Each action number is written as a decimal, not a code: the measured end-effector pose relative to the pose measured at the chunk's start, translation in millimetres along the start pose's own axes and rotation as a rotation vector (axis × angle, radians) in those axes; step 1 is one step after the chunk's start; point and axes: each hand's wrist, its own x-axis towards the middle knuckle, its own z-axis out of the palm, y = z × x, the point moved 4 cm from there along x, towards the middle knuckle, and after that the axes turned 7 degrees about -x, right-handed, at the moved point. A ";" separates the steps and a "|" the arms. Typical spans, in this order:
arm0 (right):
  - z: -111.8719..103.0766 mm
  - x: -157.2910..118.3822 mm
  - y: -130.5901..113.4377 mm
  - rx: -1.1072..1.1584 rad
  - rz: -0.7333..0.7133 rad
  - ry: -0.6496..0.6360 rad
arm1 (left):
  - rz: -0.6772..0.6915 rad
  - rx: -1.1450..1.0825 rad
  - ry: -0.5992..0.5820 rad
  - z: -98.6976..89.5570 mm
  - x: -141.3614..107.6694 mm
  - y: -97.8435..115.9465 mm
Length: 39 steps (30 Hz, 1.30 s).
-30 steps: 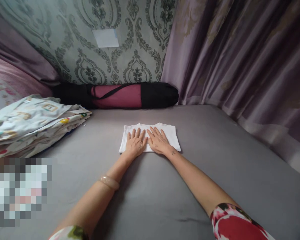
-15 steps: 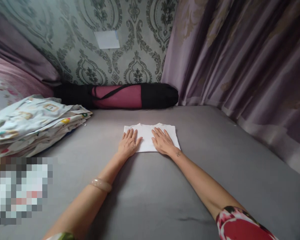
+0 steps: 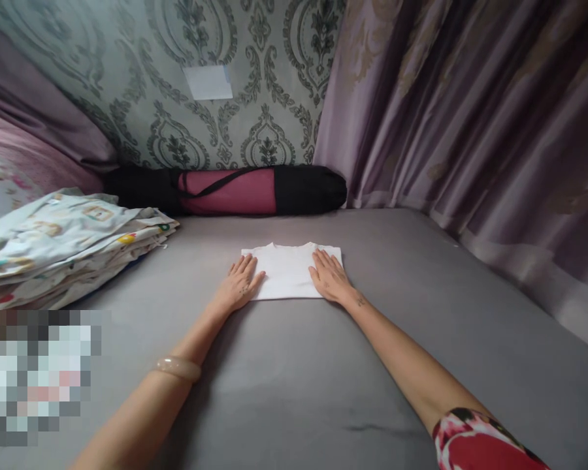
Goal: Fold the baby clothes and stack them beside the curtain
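Observation:
A white folded cloth [image 3: 287, 273] lies flat on the grey sheet, its far edge slightly uneven. My left hand [image 3: 242, 282] rests palm down over the cloth's left edge, fingers spread and partly on the sheet. On the right part of the cloth lies my right hand [image 3: 329, 275], also flat with its fingers apart. Neither hand grips anything.
Grey sheet [image 3: 284, 378] spreads all around. Patterned folded fabric [image 3: 73, 238] is piled at the left, above a pixelated patch. A black and maroon long bag [image 3: 230, 190] lies along the wall, and purple curtains [image 3: 451, 111] hang at the right.
My hands have slid apart: the left one moved left to the cloth's edge, the right one moved right. More of the cloth's middle shows between them.

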 end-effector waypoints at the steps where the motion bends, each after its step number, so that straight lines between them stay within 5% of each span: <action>1: 3.4 0.1 2.5 -0.003 0.004 0.004 | -0.008 -0.012 -0.014 -1.7 -1.1 0.2; 6: 8.4 1.9 5.6 0.018 -0.007 -0.021 | -0.005 -0.024 -0.034 -4.6 -3.4 2.7; 14: 5.8 -1.5 31.2 -0.024 0.135 0.036 | 0.021 -0.034 -0.010 -12.8 -31.3 -27.6; 22: 22.6 4.3 45.7 -0.068 0.136 -0.024 | 0.001 -0.038 0.013 -24.4 -40.8 -20.4; 32: 18.6 12.8 4.7 -0.044 0.000 -0.014 | 0.025 -0.087 0.058 -27.1 -44.1 -20.7; 39: 18.7 15.6 1.8 -0.052 0.019 -0.029 | 0.001 -0.111 0.065 -29.8 -44.9 -18.0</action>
